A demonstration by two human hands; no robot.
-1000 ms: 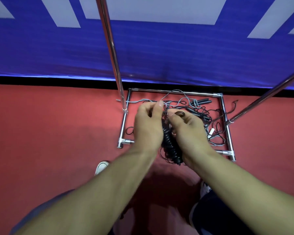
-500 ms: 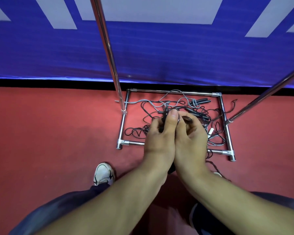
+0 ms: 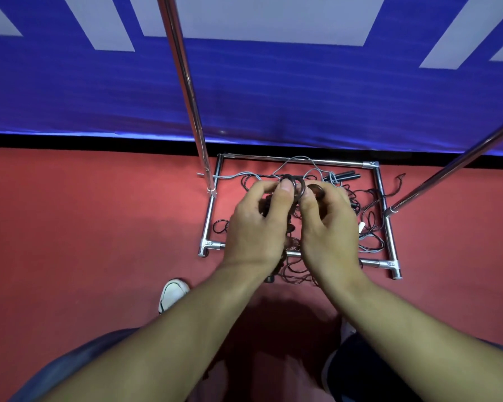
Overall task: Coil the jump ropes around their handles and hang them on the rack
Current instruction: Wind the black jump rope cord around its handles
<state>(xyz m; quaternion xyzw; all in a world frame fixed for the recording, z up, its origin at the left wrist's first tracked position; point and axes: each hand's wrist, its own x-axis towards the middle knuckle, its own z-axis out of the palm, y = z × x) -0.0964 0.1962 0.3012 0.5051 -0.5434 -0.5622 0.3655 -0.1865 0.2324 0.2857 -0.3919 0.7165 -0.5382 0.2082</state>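
Both hands, left hand (image 3: pixel 256 227) and right hand (image 3: pixel 328 224), grip the rope (image 3: pixel 295 184); it looks soft, light and floppy, so hold the coils tight.

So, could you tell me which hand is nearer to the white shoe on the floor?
Left. The left hand is above and right of the white shoe; the right hand is farther right.

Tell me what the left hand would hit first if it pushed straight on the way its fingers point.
Probably the tangled ropes on the floor inside the rack base; depth is unclear. The left hand grips the coiled jump rope.
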